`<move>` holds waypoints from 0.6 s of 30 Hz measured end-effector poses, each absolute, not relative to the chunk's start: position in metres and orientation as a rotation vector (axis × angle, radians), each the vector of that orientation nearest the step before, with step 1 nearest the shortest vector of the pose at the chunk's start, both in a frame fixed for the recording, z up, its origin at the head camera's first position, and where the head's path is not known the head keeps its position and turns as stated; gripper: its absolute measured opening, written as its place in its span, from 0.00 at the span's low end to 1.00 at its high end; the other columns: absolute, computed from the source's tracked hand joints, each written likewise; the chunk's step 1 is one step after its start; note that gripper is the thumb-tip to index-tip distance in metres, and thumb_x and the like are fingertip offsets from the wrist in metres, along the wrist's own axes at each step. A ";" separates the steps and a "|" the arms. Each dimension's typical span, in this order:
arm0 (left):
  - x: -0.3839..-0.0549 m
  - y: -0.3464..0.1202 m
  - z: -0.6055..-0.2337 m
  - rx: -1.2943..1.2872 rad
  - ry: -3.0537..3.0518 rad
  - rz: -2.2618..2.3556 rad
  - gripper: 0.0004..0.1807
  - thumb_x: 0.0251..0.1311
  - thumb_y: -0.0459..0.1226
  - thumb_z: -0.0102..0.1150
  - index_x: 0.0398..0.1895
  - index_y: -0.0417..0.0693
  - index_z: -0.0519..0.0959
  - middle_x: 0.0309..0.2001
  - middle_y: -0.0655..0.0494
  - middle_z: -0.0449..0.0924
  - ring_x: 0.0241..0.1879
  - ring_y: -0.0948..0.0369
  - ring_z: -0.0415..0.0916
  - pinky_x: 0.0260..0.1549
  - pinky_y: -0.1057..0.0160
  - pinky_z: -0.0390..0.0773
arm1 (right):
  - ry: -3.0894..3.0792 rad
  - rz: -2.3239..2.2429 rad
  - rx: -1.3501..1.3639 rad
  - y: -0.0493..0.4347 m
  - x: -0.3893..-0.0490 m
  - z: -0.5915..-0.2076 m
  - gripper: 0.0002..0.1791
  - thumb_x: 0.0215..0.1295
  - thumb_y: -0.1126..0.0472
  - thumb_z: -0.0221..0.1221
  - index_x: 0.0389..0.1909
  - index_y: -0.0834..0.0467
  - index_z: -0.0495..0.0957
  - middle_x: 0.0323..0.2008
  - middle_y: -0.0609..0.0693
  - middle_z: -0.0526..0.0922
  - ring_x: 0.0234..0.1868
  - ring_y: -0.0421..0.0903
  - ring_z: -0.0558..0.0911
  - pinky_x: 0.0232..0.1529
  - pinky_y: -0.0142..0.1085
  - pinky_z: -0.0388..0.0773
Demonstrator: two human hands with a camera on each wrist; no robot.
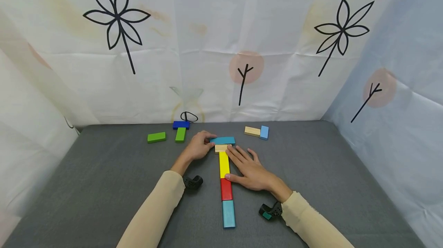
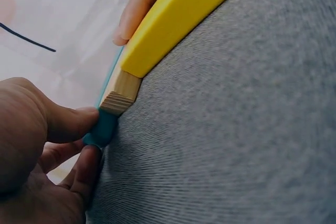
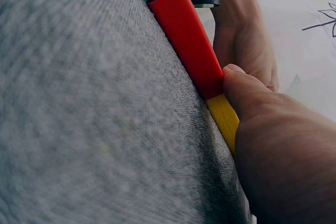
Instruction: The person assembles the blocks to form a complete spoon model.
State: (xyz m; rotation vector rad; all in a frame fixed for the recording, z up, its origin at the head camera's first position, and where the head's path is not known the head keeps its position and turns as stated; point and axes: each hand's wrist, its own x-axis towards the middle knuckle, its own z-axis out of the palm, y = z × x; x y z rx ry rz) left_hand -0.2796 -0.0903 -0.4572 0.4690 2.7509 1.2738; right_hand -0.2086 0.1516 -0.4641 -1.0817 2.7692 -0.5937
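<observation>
Beige sleeves (image 1: 152,209) slant toward twelve o'clock, straight ahead of the wearer, over a table in grey, finely ribbed cloth (image 1: 325,186). Between them the near teal block (image 1: 228,214), red block (image 1: 226,189) and yellow block (image 1: 224,163) lie end to end, pointing to twelve. The right hand (image 1: 252,173) lies open, fingers straight, thumb at the red-yellow seam, fingertips by the wooden block (image 1: 221,148) set crosswise beyond. Past that, the left hand (image 1: 197,147) pinches one end of the far teal block (image 1: 225,140), also crosswise. Toward eleven sit two green blocks (image 1: 156,137) and a dark blue block (image 1: 181,125); toward one, a pale wood block (image 1: 252,131) touches a light blue block (image 1: 264,132). Creased white hangings (image 1: 207,21) rise behind, with flower outlines (image 1: 117,16) at eleven and one and a pink disc (image 1: 254,61) near twelve.
</observation>
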 end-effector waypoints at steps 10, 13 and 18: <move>-0.279 -0.091 -0.455 0.492 2.731 1.253 0.19 0.71 0.30 0.57 0.64 0.40 0.79 0.60 0.41 0.75 0.48 0.50 0.75 0.49 0.49 0.77 | 2.762 -0.586 -1.061 0.151 -0.209 -0.465 0.45 0.77 0.36 0.47 0.83 0.55 0.43 0.82 0.48 0.41 0.81 0.54 0.43 0.73 0.62 0.33; -0.276 -0.094 -0.457 0.461 2.723 1.319 0.22 0.70 0.32 0.60 0.66 0.42 0.78 0.61 0.42 0.75 0.48 0.50 0.75 0.48 0.49 0.77 | 2.759 -0.587 -1.063 0.152 -0.209 -0.466 0.45 0.77 0.36 0.47 0.82 0.55 0.43 0.82 0.48 0.41 0.81 0.54 0.42 0.73 0.61 0.33; -0.271 -0.103 -0.460 0.396 2.739 1.453 0.25 0.67 0.35 0.65 0.67 0.44 0.77 0.59 0.44 0.77 0.47 0.51 0.77 0.47 0.50 0.79 | 2.760 -0.591 -1.065 0.152 -0.210 -0.466 0.45 0.77 0.36 0.47 0.82 0.55 0.43 0.82 0.48 0.41 0.81 0.53 0.42 0.73 0.61 0.33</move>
